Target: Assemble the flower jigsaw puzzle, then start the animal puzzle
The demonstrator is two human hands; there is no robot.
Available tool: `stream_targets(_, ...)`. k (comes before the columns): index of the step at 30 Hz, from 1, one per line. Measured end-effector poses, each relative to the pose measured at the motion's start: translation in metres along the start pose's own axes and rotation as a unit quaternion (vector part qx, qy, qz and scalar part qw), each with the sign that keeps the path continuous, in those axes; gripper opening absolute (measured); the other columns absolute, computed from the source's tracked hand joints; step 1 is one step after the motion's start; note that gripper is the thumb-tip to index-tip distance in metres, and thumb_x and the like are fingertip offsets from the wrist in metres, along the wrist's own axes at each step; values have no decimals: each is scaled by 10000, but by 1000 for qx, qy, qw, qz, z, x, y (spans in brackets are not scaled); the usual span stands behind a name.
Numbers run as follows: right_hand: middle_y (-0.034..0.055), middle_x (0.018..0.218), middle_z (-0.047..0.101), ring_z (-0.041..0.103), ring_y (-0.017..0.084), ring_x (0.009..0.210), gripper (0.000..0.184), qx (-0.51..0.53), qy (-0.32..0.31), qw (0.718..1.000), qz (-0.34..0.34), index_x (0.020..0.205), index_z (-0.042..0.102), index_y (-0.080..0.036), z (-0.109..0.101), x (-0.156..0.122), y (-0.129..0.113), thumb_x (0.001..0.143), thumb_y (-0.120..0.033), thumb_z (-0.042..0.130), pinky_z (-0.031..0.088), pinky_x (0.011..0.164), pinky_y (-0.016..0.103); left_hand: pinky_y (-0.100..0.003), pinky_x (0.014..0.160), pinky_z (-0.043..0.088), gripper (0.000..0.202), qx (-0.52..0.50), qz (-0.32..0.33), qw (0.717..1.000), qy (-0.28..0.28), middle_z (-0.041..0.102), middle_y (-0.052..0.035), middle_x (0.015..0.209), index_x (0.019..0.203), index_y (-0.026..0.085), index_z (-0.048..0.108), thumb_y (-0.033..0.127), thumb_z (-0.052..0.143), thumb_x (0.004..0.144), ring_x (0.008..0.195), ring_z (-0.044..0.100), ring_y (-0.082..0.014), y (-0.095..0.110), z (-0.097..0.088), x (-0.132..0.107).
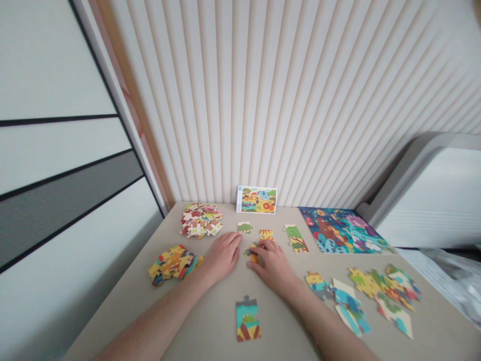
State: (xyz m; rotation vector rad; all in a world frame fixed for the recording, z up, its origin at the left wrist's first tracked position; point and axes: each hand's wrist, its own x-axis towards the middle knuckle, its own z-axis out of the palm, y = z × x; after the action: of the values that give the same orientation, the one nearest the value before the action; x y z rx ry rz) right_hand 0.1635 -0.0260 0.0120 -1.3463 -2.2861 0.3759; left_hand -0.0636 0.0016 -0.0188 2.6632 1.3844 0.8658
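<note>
My left hand (225, 252) lies on the table, fingers stretched out and close together, the tips just in front of a green-and-cream puzzle piece (245, 227). I cannot tell whether they touch it. Across from it, my right hand (273, 263) has its thumb and fingers on a yellow-orange puzzle piece (254, 257), partly covered by the fingers. Just beyond that hand is a piece with orange rays on it (266, 233), its lower edge hidden by the fingers. Nearer to me lies a puzzle piece with a green crocodile (248, 319).
A picture card (257, 199) leans on the ribbed wall. At left are a red-and-white heap of pieces (201, 220) and a yellow heap (175, 263). A green tree piece (296, 237), a dark assembled puzzle (347, 230) and several loose pieces (347, 301) lie at right.
</note>
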Motion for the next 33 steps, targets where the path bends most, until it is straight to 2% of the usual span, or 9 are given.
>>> stream_targets(3, 99, 1170, 618, 584, 262, 1129, 245, 41, -3, 999, -26, 1140, 752, -267, 7, 2, -2, 908, -270, 672, 463, 1031, 427, -469, 1080, 484, 416, -1, -8, 1000, 0, 619, -120, 1313, 1371, 219, 543, 168, 449, 970, 1225, 585, -263, 0, 1, -1)
stream_targets(8, 107, 1303, 556, 576, 227, 1201, 293, 117, -1, 989, -85, 1195, 726, -237, 7, 11, 4, 920, -205, 629, 464, 1083, 386, -469, 1077, 488, 399, 4, -29, 999, 20, 585, -136, 1334, 1361, 209, 532, 194, 478, 965, 1249, 569, -274, -1, 6, -2)
stream_targets(11, 115, 1312, 560, 568, 225, 1234, 294, 129, -3, 985, -115, 1218, 713, -225, 8, 19, 9, 956, -207, 582, 459, 1098, 379, -468, 1103, 468, 422, 2, -17, 1000, 12, 578, -145, 1355, 1367, 192, 526, 140, 456, 955, 1281, 550, -270, -3, 8, -2)
stream_targets(19, 119, 1259, 649, 616, 221, 1189, 327, 62, -18, 980, -188, 1165, 730, -205, 15, 30, 8, 1042, -216, 427, 494, 1055, 363, -453, 1121, 461, 551, -11, -12, 1000, 0, 597, -137, 1355, 1374, 172, 535, 20, 461, 850, 1272, 559, -257, -6, 6, -1)
stream_targets(24, 106, 1231, 688, 636, 231, 1178, 290, -15, -14, 977, -213, 1194, 715, -222, 20, 34, 8, 1017, -187, 489, 500, 1047, 390, -439, 1126, 454, 538, -22, -14, 1000, -2, 616, -122, 1334, 1333, 172, 573, 2, 474, 832, 1266, 562, -245, -5, 4, 0)
stream_targets(28, 115, 1217, 701, 647, 222, 1162, 283, -48, -20, 975, -218, 1211, 702, -193, 23, 35, 6, 1005, -163, 510, 504, 1033, 370, -432, 1121, 455, 507, -28, -13, 999, -7, 626, -116, 1307, 1308, 170, 593, -2, 464, 849, 1256, 566, -234, -5, 3, 1)
stream_targets(33, 95, 1308, 662, 609, 203, 1225, 312, -42, -30, 976, -211, 1278, 662, -223, 10, 28, 4, 1032, -211, 470, 436, 1109, 391, -422, 1113, 462, 520, -26, -9, 1000, -13, 624, -111, 1305, 1314, 185, 595, -4, 476, 845, 1250, 570, -234, -5, 3, 1)
